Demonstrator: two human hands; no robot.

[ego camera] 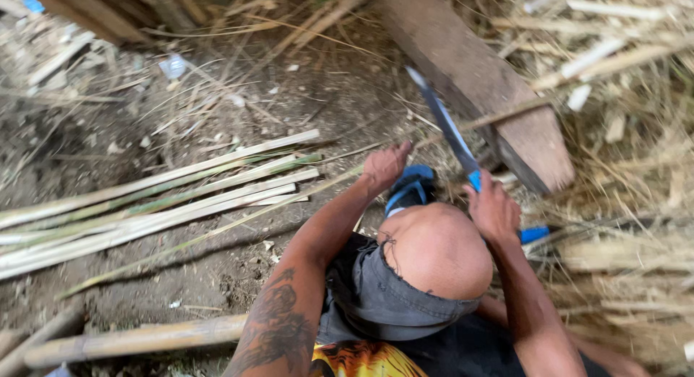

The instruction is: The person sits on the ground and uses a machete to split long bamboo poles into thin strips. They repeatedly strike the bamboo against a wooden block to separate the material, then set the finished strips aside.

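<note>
The right hand (494, 209), fingers closed on a blue-handled blade (444, 124) at frame centre-right, splits a thin bamboo strip (217, 229) steadied by the left hand (383, 167), fingers closed on it, against the wooden block (481, 80); continuing apparently demands steady alignment.

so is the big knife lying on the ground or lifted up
Lifted. The right hand grips the knife by its blue handle, blade angled up over the wooden block, beside the thin strip that the left hand holds.
</note>
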